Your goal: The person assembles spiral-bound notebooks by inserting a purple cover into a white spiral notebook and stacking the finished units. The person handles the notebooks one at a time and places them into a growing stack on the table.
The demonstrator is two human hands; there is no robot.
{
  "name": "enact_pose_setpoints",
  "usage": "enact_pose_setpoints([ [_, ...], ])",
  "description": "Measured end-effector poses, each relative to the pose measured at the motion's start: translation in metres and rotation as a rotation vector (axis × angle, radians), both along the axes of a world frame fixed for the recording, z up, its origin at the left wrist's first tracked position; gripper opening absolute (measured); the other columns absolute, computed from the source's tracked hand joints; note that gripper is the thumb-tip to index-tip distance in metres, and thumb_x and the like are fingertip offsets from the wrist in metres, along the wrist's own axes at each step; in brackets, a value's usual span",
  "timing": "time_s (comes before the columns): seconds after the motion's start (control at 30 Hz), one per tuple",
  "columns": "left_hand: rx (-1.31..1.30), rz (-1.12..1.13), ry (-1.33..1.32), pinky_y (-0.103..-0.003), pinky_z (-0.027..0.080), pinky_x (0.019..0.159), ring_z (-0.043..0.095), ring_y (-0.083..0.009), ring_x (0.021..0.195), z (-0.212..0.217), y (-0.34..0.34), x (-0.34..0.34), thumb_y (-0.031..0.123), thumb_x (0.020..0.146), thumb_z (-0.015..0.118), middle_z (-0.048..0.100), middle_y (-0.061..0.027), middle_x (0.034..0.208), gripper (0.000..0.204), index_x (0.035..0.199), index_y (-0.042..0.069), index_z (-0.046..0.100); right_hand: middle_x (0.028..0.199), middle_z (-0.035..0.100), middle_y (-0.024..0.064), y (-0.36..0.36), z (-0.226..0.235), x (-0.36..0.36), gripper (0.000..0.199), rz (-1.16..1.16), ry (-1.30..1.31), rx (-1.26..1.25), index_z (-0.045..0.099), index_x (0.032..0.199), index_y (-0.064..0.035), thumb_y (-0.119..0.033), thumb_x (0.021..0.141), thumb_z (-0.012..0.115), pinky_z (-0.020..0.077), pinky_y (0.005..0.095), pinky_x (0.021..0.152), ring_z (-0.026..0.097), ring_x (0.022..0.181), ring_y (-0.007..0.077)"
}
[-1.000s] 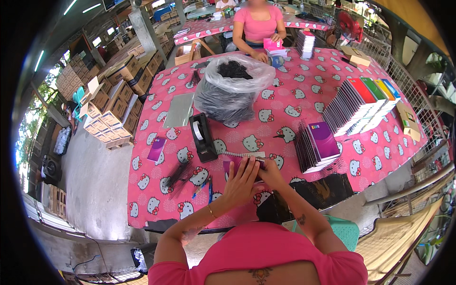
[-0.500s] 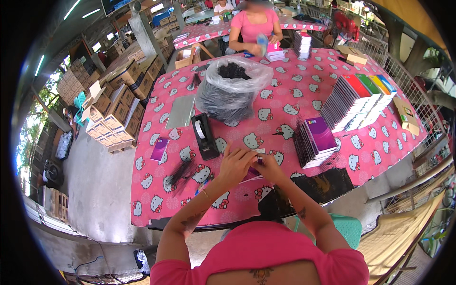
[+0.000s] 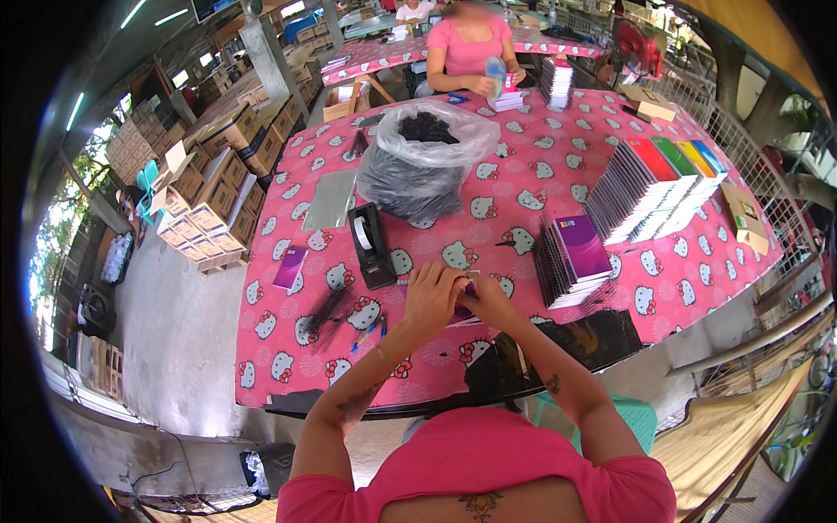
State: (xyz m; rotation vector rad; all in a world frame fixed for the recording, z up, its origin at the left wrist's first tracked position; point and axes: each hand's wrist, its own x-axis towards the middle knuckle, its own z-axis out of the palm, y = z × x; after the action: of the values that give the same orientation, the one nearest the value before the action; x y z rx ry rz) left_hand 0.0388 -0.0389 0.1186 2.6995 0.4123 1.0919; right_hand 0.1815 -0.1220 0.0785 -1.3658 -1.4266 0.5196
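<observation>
A purple notebook [image 3: 464,317] with a white wire spiral is positioned at the near side of the bench [image 3: 506,207], which is covered in glossy pink printed sheeting. The notebook's upper edge is gripped by the left hand [image 3: 432,299], fingers bent together, and by the right hand [image 3: 490,301], narrowed in a pinch; the exact fingertip contact is hidden.

Compared with one second earlier, the left hand is no longer laid flat with fingers spread across the cover; its fingers are now curled at the bound edge, and less of the spiral is exposed. Across the bench, a clear bluish object [image 3: 496,77] is now held raised by a co-worker [image 3: 469,57].

A black, wedge-shaped tape dispenser [image 3: 373,253] is placed just beyond the left hand. Behind it, a bulging translucent plastic bag [image 3: 410,187] filled with black material is set, by which part of the bench is blocked from view. Black wire coils [image 3: 324,315] are located to the left, purple stacked notebooks [image 3: 580,248] to the right.
</observation>
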Motion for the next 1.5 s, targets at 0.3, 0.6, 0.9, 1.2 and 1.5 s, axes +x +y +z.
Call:
enact_pose_setpoints([
  [0.3,0.001,0.004,0.100,-0.046,0.040,0.094,0.059,-0.0283,0.094,0.016,-0.003,-0.013,0.019,0.088,0.069,0.062,-0.0087,0.098,0.024,0.109,0.009,0.064,0.108,0.068,0.0196,-0.002,-0.002,0.008,0.030,-0.028,-0.108,-0.046,0.066,0.110,0.0006,-0.016,0.086,0.072,0.0504,0.0418,0.083,0.065,0.098,0.0379],
  [0.6,-0.009,0.000,-0.019,-0.048,0.036,0.106,0.063,-0.0250,0.092,0.001,-0.008,-0.014,0.018,0.086,0.071,0.067,-0.0040,0.097,0.019,0.104,0.012,0.068,0.099,0.071,0.0111,-0.035,0.034,0.036,0.028,0.050,0.114,-0.084,0.070,0.112,-0.0004,-0.014,0.088,0.074,0.0536,0.0304,0.078,0.067,0.090,0.0175],
  [0.9,-0.034,-0.071,0.032,-0.042,0.044,0.087,0.061,-0.0275,0.090,0.010,-0.004,-0.014,0.016,0.082,0.074,0.066,-0.0061,0.097,0.024,0.103,0.007,0.067,0.084,0.069,0.0102,-0.028,0.044,0.049,0.015,0.160,-0.122,0.003,0.068,0.093,0.0001,-0.006,0.082,0.075,0.0541,0.0301,0.069,0.069,0.078,0.0184],
  [1.2,-0.359,-0.036,-0.115,-0.042,0.048,0.067,0.061,-0.0304,0.080,0.066,-0.038,0.037,0.003,0.080,0.071,0.063,-0.0095,0.089,0.022,0.101,0.003,0.064,0.118,0.060,0.0137,-0.075,0.111,0.034,0.038,-0.449,0.030,0.233,0.062,0.125,-0.0071,-0.016,0.088,0.071,0.0491,0.0360,0.088,0.059,0.109,0.0274],
  [1.5,0.312,-0.556,-0.161,-0.039,0.053,0.096,0.061,-0.0292,0.115,0.039,-0.038,0.169,0.005,0.081,0.067,0.065,-0.0109,0.115,0.027,0.108,0.002,0.064,0.158,0.035,0.0117,-0.144,0.049,0.228,0.077,-0.360,0.532,-0.167,0.030,0.155,-0.0078,-0.061,0.100,0.040,0.0244,0.0433,0.117,0.030,0.146,0.0263],
])
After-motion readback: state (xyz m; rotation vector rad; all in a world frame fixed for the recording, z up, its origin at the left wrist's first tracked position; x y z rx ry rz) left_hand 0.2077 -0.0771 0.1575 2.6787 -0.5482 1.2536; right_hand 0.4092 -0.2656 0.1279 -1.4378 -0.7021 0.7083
